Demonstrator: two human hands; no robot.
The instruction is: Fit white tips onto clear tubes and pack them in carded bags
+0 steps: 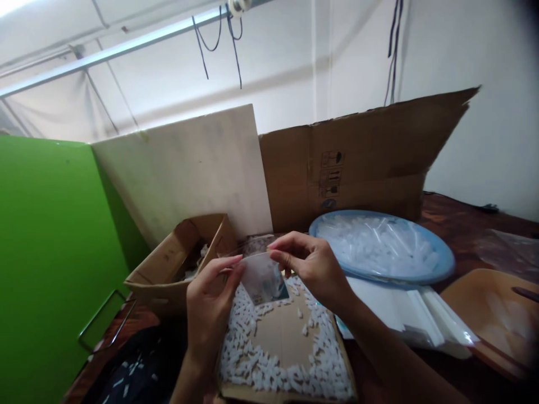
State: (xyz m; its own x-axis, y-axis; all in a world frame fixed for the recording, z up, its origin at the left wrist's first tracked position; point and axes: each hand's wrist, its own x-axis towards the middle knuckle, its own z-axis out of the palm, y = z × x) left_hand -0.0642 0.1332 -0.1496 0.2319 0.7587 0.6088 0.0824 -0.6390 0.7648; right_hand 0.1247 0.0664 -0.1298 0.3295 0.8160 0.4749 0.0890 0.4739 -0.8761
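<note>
Mid-frame: my left hand (pixel 213 289) and right hand (pixel 311 264) each pinch an upper corner of a translucent bag (pixel 264 278) (bluish patch showing, lower right). Bag held over cardboard tray (pixel 286 336), lower centre, strewn with small white pieces (pixel 248 365). Blue basin (pixel 447 264), right of centre, heaped with clear-white items (pixel 379 244).

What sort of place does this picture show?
Probably a small-parts workshop: a cardboard tray with small white pieces, a blue basin of translucent pieces, and a clear plastic bag.
</note>
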